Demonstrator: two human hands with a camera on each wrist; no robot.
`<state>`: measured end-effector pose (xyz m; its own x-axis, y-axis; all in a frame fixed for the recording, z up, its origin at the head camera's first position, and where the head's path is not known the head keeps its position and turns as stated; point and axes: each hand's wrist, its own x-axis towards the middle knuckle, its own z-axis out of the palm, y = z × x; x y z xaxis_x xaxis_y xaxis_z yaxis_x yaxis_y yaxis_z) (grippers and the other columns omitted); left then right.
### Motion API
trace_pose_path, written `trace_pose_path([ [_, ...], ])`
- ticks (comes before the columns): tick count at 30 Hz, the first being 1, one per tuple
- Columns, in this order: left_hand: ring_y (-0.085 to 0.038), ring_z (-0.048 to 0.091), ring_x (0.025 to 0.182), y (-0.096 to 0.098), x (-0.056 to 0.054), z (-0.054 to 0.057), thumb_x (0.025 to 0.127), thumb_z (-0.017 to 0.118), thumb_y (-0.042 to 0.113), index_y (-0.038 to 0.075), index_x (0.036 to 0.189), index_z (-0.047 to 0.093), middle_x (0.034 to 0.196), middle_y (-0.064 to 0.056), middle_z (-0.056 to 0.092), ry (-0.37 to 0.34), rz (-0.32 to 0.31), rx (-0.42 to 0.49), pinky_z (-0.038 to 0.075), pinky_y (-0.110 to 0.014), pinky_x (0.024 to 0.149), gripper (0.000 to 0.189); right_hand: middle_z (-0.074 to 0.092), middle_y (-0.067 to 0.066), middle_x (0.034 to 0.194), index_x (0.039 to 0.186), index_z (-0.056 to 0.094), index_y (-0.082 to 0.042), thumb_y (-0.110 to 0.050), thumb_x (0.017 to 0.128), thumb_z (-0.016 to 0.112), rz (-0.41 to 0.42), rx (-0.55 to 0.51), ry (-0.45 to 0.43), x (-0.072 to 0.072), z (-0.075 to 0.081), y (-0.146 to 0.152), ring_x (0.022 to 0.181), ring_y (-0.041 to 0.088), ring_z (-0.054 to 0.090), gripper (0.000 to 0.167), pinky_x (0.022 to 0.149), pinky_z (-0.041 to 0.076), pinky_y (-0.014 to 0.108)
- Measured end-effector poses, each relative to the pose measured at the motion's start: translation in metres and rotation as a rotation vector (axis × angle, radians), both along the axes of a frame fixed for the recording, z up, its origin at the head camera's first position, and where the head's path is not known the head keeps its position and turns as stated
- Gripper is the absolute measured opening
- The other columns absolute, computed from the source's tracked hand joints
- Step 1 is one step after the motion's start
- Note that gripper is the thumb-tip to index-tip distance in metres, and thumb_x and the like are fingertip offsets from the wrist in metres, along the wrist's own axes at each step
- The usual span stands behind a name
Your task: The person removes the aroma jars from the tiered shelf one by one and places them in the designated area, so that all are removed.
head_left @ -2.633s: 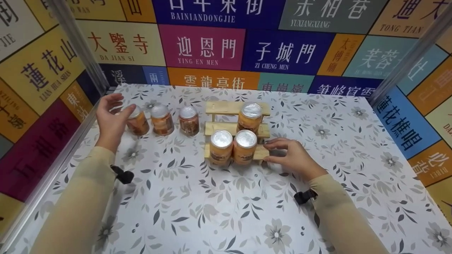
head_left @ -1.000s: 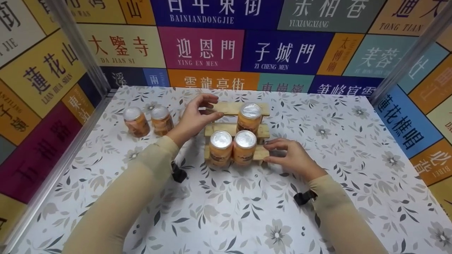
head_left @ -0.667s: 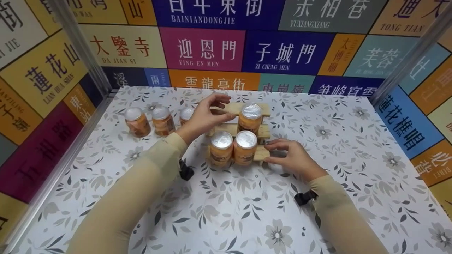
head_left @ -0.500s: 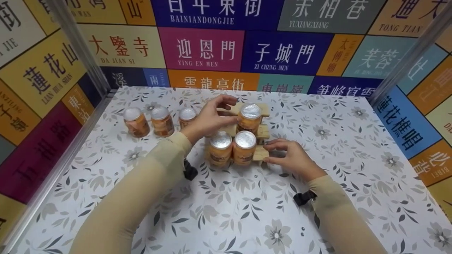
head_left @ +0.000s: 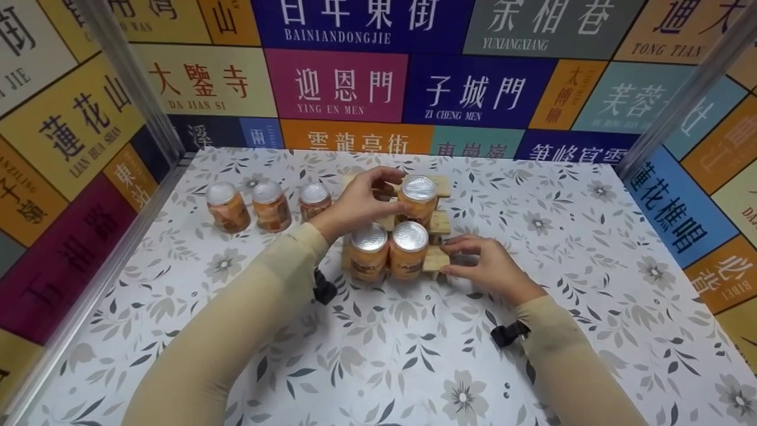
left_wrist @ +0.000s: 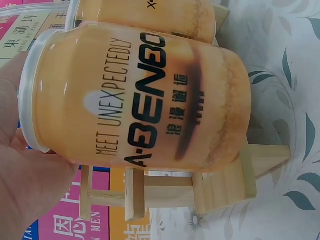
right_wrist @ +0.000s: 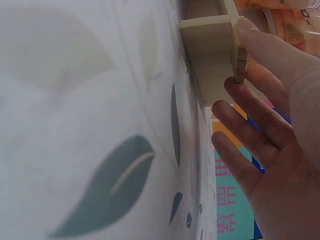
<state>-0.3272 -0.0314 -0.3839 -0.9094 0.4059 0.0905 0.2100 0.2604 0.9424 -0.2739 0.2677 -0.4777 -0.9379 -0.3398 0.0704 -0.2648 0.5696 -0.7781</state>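
A three-step wooden display rack (head_left: 436,260) bears several orange jars with silvery lids. On its bottom step, two stand side by side: a left jar (head_left: 369,254) and a right jar (head_left: 408,257). Behind them, a third jar (head_left: 417,204) stands upright on the middle step. My left hand (head_left: 364,201) reaches over the rack, thumb and fingers spread at that jar's left side. In the left wrist view, a labelled jar (left_wrist: 150,100) hides most of the hand. My right hand (head_left: 488,263) pinches the bottom step's right end between thumb and fingers.
Three more jars stand in a row on the patterned tabletop (head_left: 461,367), left of the rack: a far-left jar (head_left: 227,207), a middle jar (head_left: 271,206) and a near jar (head_left: 314,198) partly behind the left arm. Printed panels (head_left: 337,83) wall the back and sides.
My left hand has moved right from the far-left jar, past the row, to the jar on the middle step. The right hand has stayed at the rack, and the jars stand where they were.
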Motion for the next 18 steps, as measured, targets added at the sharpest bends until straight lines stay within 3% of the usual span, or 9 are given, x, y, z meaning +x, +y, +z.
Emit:
trace_pose_path([
  [11,-0.02,0.064,0.113,0.007,-0.001,0.003,0.084,0.087,0.022,0.01,0.136,0.06,0.127,-0.008,0.067,-0.017,-0.058,0.011,0.055,-0.031,0.095,0.06,0.07,0.009,0.128,0.116,0.078,-0.01,-0.02,0.08,0.09,-0.002,-0.05,-0.008,0.0,-0.001,-0.001,0.125,0.03,0.063,0.039,0.111,0.05,0.048],
  [18,-0.021,0.064,0.11,0.01,-0.003,0.003,0.082,0.088,0.022,0.01,0.134,0.061,0.123,-0.007,0.068,-0.027,-0.037,0.003,0.054,-0.031,0.094,0.06,0.067,0.014,0.131,0.118,0.076,-0.004,-0.013,0.081,0.089,-0.006,-0.063,-0.02,0.004,0.003,-0.004,0.126,0.033,0.061,0.04,0.111,0.05,0.05],
])
